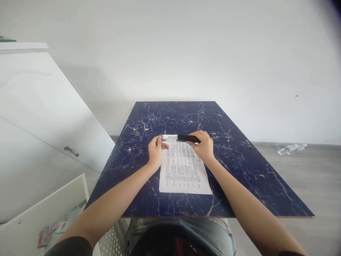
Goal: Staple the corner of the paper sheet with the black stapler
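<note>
Printed sheets of paper [183, 170] lie on the dark blue marbled table [239, 177], in front of my body. My left hand [157, 149] pinches the paper's far left corner, fingers curled over its edge. In my right hand [203, 144] is a black stapler [186, 138], held over the far edge of the paper and pointing left. Its tip reaches the top of the sheets near their middle. A small pale greenish piece [146, 129] sits on the table beyond my left hand.
At the left stands a white cabinet [39, 106] with a black handle [71, 151]. Below it, an open drawer [53, 199] holds papers. A white wall rises behind the table. A clear plastic bottle [291, 149] lies on the floor at the right.
</note>
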Demonstrator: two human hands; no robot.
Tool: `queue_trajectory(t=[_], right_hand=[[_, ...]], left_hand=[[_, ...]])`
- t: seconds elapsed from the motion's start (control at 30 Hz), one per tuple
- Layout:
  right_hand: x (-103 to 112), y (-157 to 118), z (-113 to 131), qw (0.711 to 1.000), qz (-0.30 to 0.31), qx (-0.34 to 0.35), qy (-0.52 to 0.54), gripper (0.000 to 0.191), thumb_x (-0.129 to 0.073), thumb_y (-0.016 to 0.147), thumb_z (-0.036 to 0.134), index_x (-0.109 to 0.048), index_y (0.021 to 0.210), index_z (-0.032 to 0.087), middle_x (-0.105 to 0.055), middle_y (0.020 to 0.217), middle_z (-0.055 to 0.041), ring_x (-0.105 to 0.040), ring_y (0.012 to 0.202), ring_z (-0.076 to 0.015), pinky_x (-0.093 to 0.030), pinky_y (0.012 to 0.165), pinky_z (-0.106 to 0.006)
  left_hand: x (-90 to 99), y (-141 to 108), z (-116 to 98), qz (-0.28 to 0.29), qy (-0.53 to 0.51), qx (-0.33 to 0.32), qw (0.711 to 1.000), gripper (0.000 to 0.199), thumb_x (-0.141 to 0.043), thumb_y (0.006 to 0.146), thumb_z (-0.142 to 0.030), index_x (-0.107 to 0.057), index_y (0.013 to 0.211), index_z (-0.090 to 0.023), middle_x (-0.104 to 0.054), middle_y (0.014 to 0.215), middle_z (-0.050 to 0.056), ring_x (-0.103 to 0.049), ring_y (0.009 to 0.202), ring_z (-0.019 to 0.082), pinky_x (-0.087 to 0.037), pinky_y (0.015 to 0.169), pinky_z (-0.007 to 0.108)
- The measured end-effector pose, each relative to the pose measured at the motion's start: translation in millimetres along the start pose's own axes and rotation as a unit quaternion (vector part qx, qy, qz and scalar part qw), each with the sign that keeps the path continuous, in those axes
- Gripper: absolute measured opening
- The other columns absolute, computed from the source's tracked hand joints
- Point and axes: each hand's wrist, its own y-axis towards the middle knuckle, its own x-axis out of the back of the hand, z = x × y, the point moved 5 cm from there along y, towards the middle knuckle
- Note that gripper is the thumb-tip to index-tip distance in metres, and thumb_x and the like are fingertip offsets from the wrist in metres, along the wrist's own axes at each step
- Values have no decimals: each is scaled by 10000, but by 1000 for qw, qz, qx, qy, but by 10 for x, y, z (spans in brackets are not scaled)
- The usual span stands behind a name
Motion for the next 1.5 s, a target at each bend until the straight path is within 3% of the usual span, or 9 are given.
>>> queue_trajectory(t=[0.17,0.33,0.6,0.77,1.1,1.17,1.27,1.4,1.5], right_hand=[[-183,-50,-227,985,98,-132,46,294,-812,686,387,-747,917,217,-743,855,-34,-667,738,-226,-512,683,-357],[-324,-77,-270,978,157,-130,48,320,-867,638,375,-746,889,219,-749,876,-28,-682,780,-235,-522,749,-373],[-4,70,236,968,150,114,167,579,-809,753,571,-701,1223,251,-676,1204,-113,-642,1102,-277,-546,939,-464],[-26,-40,579,918,214,193,273,249,-743,884,368,-761,1114,275,-723,1093,-72,-698,988,-214,-622,852,-397],[34,-25,549,945,169,181,215,183,-675,925,248,-777,1070,291,-769,1049,-37,-725,981,-226,-636,865,-435],[103,54,366,969,103,114,195,151,-700,903,281,-782,1029,282,-776,1017,-32,-730,941,-226,-628,863,-434],[278,157,-236,991,-16,-52,118,222,-722,861,374,-773,1028,237,-781,1009,-63,-737,886,-239,-614,836,-431],[492,150,-1256,970,-76,-230,14,334,-778,720,394,-766,959,162,-789,869,-102,-748,800,-271,-593,821,-419],[562,116,-1775,955,-94,-280,-15,311,-756,690,365,-759,917,152,-790,860,-112,-757,835,-285,-578,856,-412]], left_hand=[[-23,-128,-263,7,48,-84,995,359,-525,997,-491,-653,1174,-206,-653,921,45,-554,488,71,-464,491,241],[-220,-351,-312,154,112,-130,973,331,-490,1021,-436,-591,1265,-236,-662,876,26,-480,465,67,-412,500,248],[-394,-520,-270,289,139,-122,939,242,-553,985,-334,-516,1192,-215,-655,785,17,-590,639,140,-415,597,266],[-390,-506,-244,280,95,-84,952,214,-624,945,-337,-486,1060,-222,-603,699,-21,-482,531,106,-327,534,252],[-358,-453,-258,246,107,-83,960,288,-677,905,-313,-446,1057,-231,-654,762,-23,-436,473,73,-268,494,240],[-345,-458,-261,227,109,-86,964,327,-704,886,-331,-453,1072,-234,-683,828,-7,-449,477,71,-279,495,241],[-308,-449,-278,187,104,-99,972,302,-714,878,-357,-487,1036,-234,-651,756,-27,-441,482,80,-277,508,244],[-172,-272,-377,127,192,-166,959,135,-616,942,-314,-526,1016,-246,-541,634,-52,-434,499,116,-291,536,257],[28,47,-476,114,332,-224,909,36,-617,900,-217,-586,897,-236,-572,693,-2,-514,597,157,-390,644,286]])
